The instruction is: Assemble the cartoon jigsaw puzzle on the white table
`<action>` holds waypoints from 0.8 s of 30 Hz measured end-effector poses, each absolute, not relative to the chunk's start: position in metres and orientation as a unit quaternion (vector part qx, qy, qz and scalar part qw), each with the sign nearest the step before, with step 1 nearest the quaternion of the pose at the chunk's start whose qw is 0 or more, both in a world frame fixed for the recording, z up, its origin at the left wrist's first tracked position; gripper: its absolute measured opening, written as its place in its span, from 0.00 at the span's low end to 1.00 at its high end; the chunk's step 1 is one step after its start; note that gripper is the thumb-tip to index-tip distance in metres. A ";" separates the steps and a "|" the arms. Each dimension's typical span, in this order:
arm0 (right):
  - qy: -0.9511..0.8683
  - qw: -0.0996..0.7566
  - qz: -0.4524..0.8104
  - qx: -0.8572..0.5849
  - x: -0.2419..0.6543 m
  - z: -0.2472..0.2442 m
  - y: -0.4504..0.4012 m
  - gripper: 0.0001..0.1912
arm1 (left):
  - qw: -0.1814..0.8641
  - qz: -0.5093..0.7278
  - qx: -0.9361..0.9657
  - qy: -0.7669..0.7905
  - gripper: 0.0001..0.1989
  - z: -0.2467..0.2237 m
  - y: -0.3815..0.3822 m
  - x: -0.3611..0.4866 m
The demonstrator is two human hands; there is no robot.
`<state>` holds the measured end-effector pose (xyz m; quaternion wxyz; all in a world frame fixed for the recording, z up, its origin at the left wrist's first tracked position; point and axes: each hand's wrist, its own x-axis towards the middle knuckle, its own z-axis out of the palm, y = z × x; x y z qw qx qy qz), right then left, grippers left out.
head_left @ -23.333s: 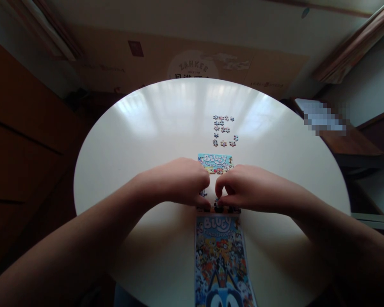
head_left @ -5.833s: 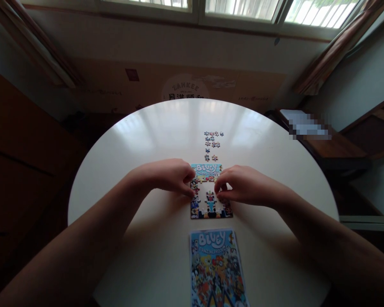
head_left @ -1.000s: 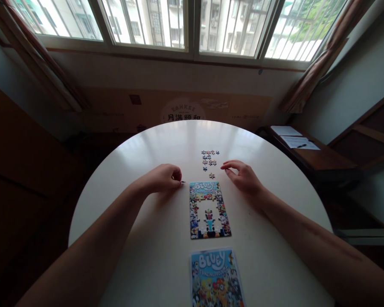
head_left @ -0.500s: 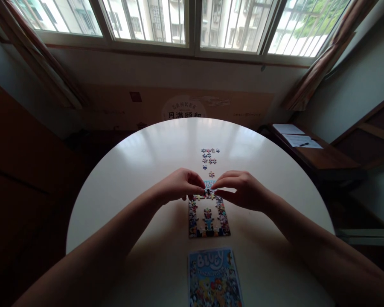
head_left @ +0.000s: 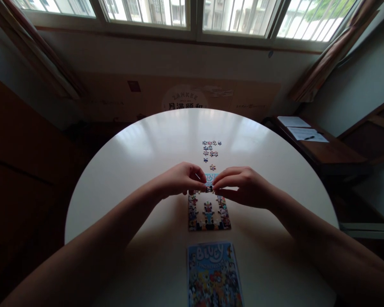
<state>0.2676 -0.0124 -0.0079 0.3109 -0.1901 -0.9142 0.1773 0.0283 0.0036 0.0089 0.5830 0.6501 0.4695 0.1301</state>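
A partly filled jigsaw puzzle (head_left: 225, 213) lies on the white oval table (head_left: 115, 170), with gaps around a column of pieces in its middle. Over the puzzle's upper part, my left hand (head_left: 188, 179) pinches with thumb and fingers at a small dark puzzle piece (head_left: 209, 188). From the other side my right hand (head_left: 240, 183) closes its fingertips at the same piece. The fingers partly hide the puzzle's top edge and the piece. Just beyond the hands lies a single loose piece (head_left: 213, 167).
Several loose pieces (head_left: 210, 148) lie in short rows farther back. A blue picture sheet marked Bluey (head_left: 213, 273) lies at the near side. Papers (head_left: 307, 134) and a pen rest on a wooden side table (head_left: 326, 151) at right.
The camera view has tilted down slightly, so the table and puzzle appear higher. The fingertips of both hands have drawn a little closer together over the puzzle's top.
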 end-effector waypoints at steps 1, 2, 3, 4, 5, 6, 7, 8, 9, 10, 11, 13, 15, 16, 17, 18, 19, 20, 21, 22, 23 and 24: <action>-0.917 0.304 0.174 -0.191 0.268 -0.008 -0.013 0.05 | 0.583 0.127 0.654 0.466 0.13 0.010 0.003 0.029; -0.919 0.299 0.170 -0.192 0.269 -0.007 -0.013 0.05 | 0.580 0.126 0.658 0.464 0.13 0.010 0.003 0.030; -0.922 0.292 0.167 -0.191 0.269 -0.007 -0.013 0.05 | 0.576 0.127 0.660 0.465 0.13 0.011 0.003 0.030; -0.925 0.288 0.161 -0.189 0.270 -0.007 -0.013 0.05 | 0.573 0.124 0.663 0.465 0.13 0.012 0.002 0.031; -0.927 0.284 0.156 -0.189 0.270 -0.007 -0.013 0.05 | 0.571 0.121 0.667 0.463 0.13 0.013 0.002 0.032; -0.928 0.283 0.152 -0.188 0.270 -0.007 -0.013 0.05 | 0.569 0.118 0.671 0.461 0.12 0.013 0.002 0.032; -0.929 0.283 0.149 -0.189 0.270 -0.007 -0.013 0.05 | 0.566 0.115 0.676 0.458 0.12 0.014 0.001 0.032; -0.929 0.283 0.146 -0.190 0.269 -0.007 -0.014 0.05 | 0.563 0.112 0.680 0.455 0.12 0.014 0.001 0.033; -0.929 0.284 0.145 -0.191 0.269 -0.006 -0.015 0.06 | 0.561 0.111 0.684 0.453 0.12 0.015 0.000 0.033; -0.929 0.283 0.143 -0.191 0.268 -0.006 -0.016 0.06 | 0.558 0.110 0.687 0.452 0.12 0.015 0.000 0.033; -0.930 0.281 0.140 -0.190 0.267 -0.006 -0.016 0.06 | 0.556 0.109 0.690 0.451 0.12 0.015 0.000 0.033; -0.933 0.276 0.133 -0.188 0.267 -0.006 -0.017 0.06 | 0.555 0.105 0.695 0.445 0.12 0.013 0.000 0.033; -0.935 0.270 0.131 -0.187 0.267 -0.005 -0.018 0.06 | 0.555 0.100 0.702 0.434 0.12 0.012 0.000 0.034; -0.936 0.267 0.134 -0.187 0.268 -0.005 -0.018 0.06 | 0.552 0.098 0.708 0.429 0.12 0.012 0.000 0.034; -0.936 0.262 0.141 -0.189 0.269 -0.004 -0.017 0.06 | 0.543 0.098 0.717 0.426 0.11 0.012 0.000 0.033; -0.936 0.257 0.149 -0.191 0.271 -0.004 -0.017 0.06 | 0.523 0.098 0.731 0.427 0.11 0.013 0.000 0.033; -0.935 0.251 0.158 -0.192 0.272 -0.004 -0.017 0.06 | 0.492 0.095 0.750 0.431 0.11 0.014 0.000 0.032; -0.935 0.245 0.168 -0.194 0.273 -0.004 -0.016 0.06 | 0.451 0.088 0.773 0.437 0.10 0.015 0.000 0.030; -0.934 0.240 0.177 -0.196 0.274 -0.004 -0.016 0.05 | 0.404 0.077 0.798 0.440 0.10 0.017 0.000 0.028; -0.934 0.233 0.186 -0.197 0.275 -0.004 -0.016 0.05 | 0.359 0.060 0.820 0.442 0.10 0.019 -0.001 0.025; -0.933 0.228 0.194 -0.198 0.275 -0.005 -0.015 0.05 | 0.324 0.039 0.837 0.440 0.10 0.021 -0.001 0.022; -0.933 0.224 0.201 -0.199 0.274 -0.006 -0.015 0.05 | 0.302 0.017 0.848 0.435 0.10 0.022 -0.001 0.020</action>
